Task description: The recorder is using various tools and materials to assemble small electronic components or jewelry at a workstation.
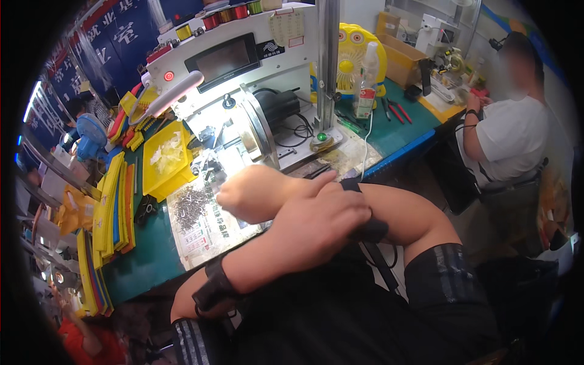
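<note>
My left hand (322,219) crosses over my right forearm. Its fingers curl around a black wristband (369,228) worn on that arm. A second black wristband (216,286) sits on my left wrist. My right hand (252,191) is closed like a fist, its fingers mostly turned from view, so anything inside is hidden. It hovers at the front of a lit bench machine (249,131) with a round metal part. Below and left of this hand, a pile of small metal pieces (190,210) lies on a printed paper sheet (213,234).
A yellow tray (159,188) with pale scraps stands left, beside stacked yellow strips (108,207). Thread spools (210,21) line the machine top. Right lie red-handled pliers (398,112), a clear bottle (365,94) and a yellow fan (350,64). A seated person (511,134) works at far right.
</note>
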Action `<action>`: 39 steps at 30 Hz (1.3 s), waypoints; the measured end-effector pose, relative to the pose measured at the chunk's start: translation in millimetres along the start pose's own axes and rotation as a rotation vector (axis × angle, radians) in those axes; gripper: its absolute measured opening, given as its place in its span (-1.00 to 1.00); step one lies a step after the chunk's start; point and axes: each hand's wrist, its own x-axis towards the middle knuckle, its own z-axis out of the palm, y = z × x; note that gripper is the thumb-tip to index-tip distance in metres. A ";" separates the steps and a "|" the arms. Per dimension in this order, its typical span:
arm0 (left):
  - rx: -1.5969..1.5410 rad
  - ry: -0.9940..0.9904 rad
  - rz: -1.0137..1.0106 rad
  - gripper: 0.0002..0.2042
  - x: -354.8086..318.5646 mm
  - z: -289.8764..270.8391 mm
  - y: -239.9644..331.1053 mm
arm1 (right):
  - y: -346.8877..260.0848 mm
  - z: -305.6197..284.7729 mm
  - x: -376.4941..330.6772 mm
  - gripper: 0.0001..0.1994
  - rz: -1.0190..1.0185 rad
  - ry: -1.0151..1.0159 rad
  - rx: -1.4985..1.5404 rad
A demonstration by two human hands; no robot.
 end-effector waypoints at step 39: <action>-0.737 0.421 -1.038 -0.79 -86.2 -87.5 -81.0 | -108.9 24.8 54.2 -0.70 -0.695 0.278 0.366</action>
